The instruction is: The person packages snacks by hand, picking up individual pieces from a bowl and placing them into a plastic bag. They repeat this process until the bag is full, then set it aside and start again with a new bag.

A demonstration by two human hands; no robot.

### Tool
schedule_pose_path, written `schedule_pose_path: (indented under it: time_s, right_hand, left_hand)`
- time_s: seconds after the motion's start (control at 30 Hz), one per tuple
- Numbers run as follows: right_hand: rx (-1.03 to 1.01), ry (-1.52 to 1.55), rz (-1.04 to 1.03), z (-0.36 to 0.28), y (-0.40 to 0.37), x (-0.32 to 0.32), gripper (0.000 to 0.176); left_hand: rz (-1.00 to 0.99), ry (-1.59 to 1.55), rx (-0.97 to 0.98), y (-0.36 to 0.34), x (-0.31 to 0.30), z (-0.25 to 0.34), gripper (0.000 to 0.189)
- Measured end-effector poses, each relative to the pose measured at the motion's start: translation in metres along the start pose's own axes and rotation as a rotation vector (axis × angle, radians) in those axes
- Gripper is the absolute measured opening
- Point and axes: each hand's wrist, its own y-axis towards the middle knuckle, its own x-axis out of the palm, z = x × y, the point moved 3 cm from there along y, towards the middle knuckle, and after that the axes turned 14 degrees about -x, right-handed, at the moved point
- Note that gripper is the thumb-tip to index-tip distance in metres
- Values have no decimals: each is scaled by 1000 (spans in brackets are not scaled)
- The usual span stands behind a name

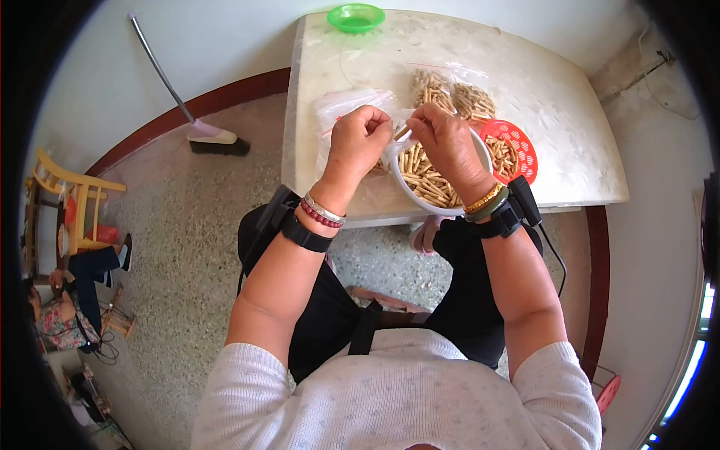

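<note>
Fingers: those of the right hand (448, 146) pinch a short tan stick (402, 134); those of the left hand (358, 141) close at the tips, their grip on anything impossible to tell.
Stick: held between the hands, touching the right one, which is nearer; its long axis slants down and left from the right fingertips toward the left hand.
Clear plastic: a crumpled film (391, 152) shows just below the stick, at the rim of a white bowl (433, 210).
White bowl: loose sticks (421, 178) fill it, partly under the right hand.
Red basket: more sticks sit in the basket (530, 163), right of the bowl.
Filled bags: two bags (433, 90) lie beyond the bowl.
Surface: pale tabletop (555, 86), with a green dish (356, 23) at its far edge.
Floor: a broom (213, 136) stands left, bristles down.
</note>
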Motion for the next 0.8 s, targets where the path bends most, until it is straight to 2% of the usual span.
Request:
schedule_pose_path:
  time_s: [0.07,0.23,0.33,0.4,0.43,0.47,0.53,0.57,0.63,0.67,0.73,0.8]
  right_hand:
    - [-29,-13,-6,-1,0,4,17]
    - [-114,102,-8,-4,0,11,18]
    - [-61,288,74,-1,1,6,19]
    - [74,390,287,9,-1,-9,18]
    - [73,385,305,18,-3,-15,19]
    - [145,255,270,32,-6,-19,18]
    - [219,99,20,45,-17,-26,15]
    - [226,99,18,50,-23,-27,15]
    - [86,-136,-211,55,-34,-24,12]
    - [91,-137,-214,60,-39,-24,12]
    - [133,-189,-370,68,-51,-17,12]
    - [110,-211,-413,71,-55,-17,12]
  left_hand:
    - [-2,-175,-23,1,-1,-7,13]
    - [59,-160,44,-2,-5,-2,11]
    - [58,-187,45,-3,-5,-2,11]
    - [58,-209,37,-4,-4,-2,11]
    - [50,-216,42,-5,-4,-1,11]
    - [39,-222,47,-6,-3,0,11]
    - [8,-216,42,-5,4,-4,11]
    - [-25,-210,39,-6,9,-7,11]
    - [-54,-179,43,-11,15,-6,12]
    - [-77,-147,54,-12,18,-4,13]
    - [-74,-120,89,-17,19,1,15]
    - [-103,-143,108,-22,17,8,10]
